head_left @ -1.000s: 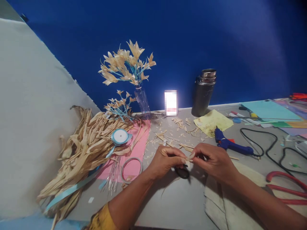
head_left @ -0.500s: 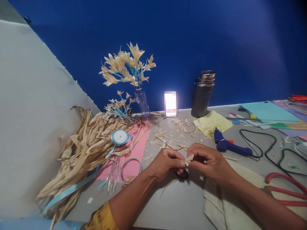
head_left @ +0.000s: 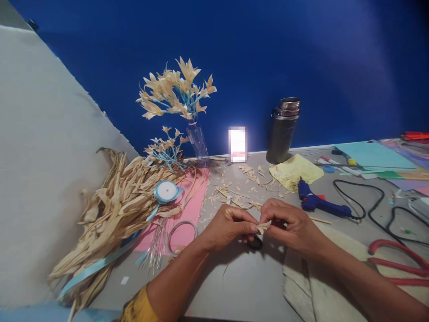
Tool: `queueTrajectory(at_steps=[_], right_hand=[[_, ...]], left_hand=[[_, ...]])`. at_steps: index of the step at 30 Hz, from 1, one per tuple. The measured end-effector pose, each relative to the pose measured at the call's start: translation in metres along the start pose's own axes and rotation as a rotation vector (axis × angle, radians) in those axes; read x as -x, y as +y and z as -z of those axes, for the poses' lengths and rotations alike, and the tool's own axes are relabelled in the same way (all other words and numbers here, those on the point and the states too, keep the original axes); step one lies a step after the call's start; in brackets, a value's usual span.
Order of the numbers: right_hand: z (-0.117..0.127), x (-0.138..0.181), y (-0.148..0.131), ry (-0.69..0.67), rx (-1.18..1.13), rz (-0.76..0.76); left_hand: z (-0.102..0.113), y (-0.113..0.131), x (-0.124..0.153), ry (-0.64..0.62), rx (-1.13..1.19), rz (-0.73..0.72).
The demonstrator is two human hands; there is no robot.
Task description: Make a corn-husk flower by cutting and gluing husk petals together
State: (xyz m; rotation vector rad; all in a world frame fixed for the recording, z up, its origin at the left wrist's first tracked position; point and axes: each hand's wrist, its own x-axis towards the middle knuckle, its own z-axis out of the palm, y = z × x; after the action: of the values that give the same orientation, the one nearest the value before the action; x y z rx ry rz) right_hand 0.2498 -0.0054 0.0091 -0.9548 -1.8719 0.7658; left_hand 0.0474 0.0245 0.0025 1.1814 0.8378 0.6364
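Observation:
Near the middle of the table, a small pale flower of dried husk [head_left: 263, 226] sits between my two hands. My left hand [head_left: 229, 228] pinches its base between thumb and fingers. From the other side, my right hand [head_left: 288, 223] has its fingertips closed at the petals; its inner fingers are partly hidden. Just below the hands lies a small dark round object [head_left: 255, 243], partly covered by my fingers. A bunch of similar husk flowers [head_left: 177, 87] on blue stems stands in a clear bottle [head_left: 197, 141] by the wall.
Dried husks [head_left: 110, 214] heap at left, with a blue ribbon spool [head_left: 166, 191], a tape ring [head_left: 182, 237] and wires [head_left: 157, 246] nearby. Husk scraps [head_left: 231, 192] lie behind my hands. A blue glue gun [head_left: 321, 201], dark flask [head_left: 283, 132] and red-handled scissors [head_left: 398, 259] are at right.
The small flower has turned slightly between my fingers, its petals showing more spread. Both hands stay close together. The whole view has shifted slightly.

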Motion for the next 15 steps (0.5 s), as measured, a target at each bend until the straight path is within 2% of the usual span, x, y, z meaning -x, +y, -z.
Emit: queueTrajectory(at_steps=[6, 15], right_hand=[[-0.0011, 0.0005, 0.0018, -0.039, -0.034, -0.081], [-0.0003, -0.0002, -0.0002, -0.009, -0.037, -0.136]], left_hand=[[-0.0008, 0.0022, -0.0001, 0.000, -0.019, 0.029], [-0.0034, -0.0009, -0.0018, 0.034, 0.029, -0.005]])
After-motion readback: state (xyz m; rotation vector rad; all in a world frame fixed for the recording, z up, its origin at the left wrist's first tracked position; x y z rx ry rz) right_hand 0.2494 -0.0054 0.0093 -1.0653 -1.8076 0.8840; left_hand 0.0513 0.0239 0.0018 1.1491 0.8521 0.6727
